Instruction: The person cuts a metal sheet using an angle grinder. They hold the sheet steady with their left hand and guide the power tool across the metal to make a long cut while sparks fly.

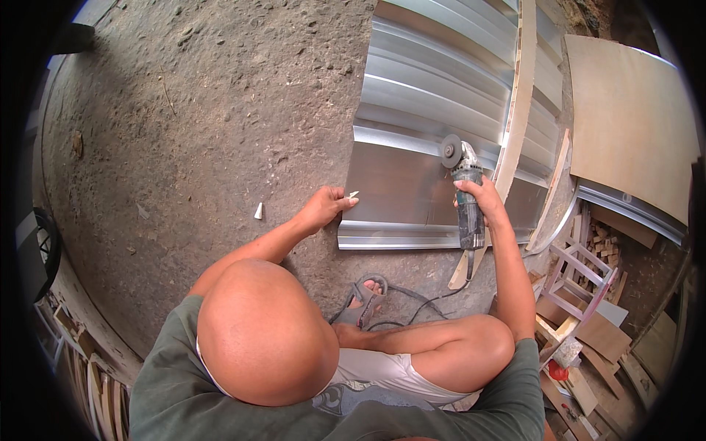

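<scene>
1. The right hand (482,195) is gripping the angle grinder (465,198), fingers wrapped tight round its grey-green body, right over the corrugated metal sheet (434,95).
2. The grinder's disc (450,151) is sitting on the sheet's flat panel, just beside the long wooden strip (518,103) lying across the sheet.
3. The left hand (323,208) is pressing on the sheet's near left corner, fingers curled narrow at the edge, holding nothing.
4. The grinder's black cable (423,305) is trailing off the sheet's near edge, over the dirt floor (206,110) beside the sandalled foot (362,298).
5. A small wooden stool frame (581,275) is standing among offcuts just off the sheet's right corner.
6. A plywood board (632,125) is lying beyond the sheet's right side.
</scene>
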`<move>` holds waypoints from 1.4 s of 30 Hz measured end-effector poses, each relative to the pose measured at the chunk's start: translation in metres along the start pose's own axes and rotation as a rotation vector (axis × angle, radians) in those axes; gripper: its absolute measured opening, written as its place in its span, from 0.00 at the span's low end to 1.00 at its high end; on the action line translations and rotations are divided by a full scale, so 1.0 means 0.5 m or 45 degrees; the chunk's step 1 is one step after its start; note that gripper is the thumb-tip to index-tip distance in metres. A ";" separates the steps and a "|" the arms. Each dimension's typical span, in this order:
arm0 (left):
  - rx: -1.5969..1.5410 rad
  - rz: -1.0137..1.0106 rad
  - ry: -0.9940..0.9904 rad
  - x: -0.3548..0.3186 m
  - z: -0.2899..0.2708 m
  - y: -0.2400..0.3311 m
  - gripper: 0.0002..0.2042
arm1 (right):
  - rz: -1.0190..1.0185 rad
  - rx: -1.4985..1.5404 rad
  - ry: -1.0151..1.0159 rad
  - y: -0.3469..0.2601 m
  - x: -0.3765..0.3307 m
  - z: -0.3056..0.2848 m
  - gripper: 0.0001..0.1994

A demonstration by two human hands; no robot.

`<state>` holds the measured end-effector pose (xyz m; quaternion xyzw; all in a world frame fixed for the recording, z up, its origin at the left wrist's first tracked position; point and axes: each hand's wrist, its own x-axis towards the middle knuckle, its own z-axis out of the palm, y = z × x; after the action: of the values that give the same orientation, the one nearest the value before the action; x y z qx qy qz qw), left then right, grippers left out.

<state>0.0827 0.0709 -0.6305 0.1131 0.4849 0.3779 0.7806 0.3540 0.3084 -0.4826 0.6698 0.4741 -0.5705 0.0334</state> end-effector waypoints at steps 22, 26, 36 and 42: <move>-0.002 -0.028 -0.016 0.001 -0.004 0.000 0.11 | 0.036 -0.061 0.023 -0.027 0.020 -0.006 0.24; 0.000 -0.014 -0.008 -0.003 -0.001 0.007 0.11 | 0.040 -0.067 0.021 -0.025 0.025 -0.010 0.24; -0.016 -0.029 0.001 -0.003 -0.001 0.005 0.10 | 0.059 -0.055 0.016 -0.028 0.034 -0.011 0.21; -0.046 -0.027 -0.011 0.003 -0.004 -0.004 0.11 | 0.023 -0.015 0.020 -0.023 0.039 -0.013 0.19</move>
<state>0.0825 0.0702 -0.6339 0.0953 0.4757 0.3779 0.7885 0.3489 0.3301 -0.4905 0.6783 0.4715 -0.5622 0.0389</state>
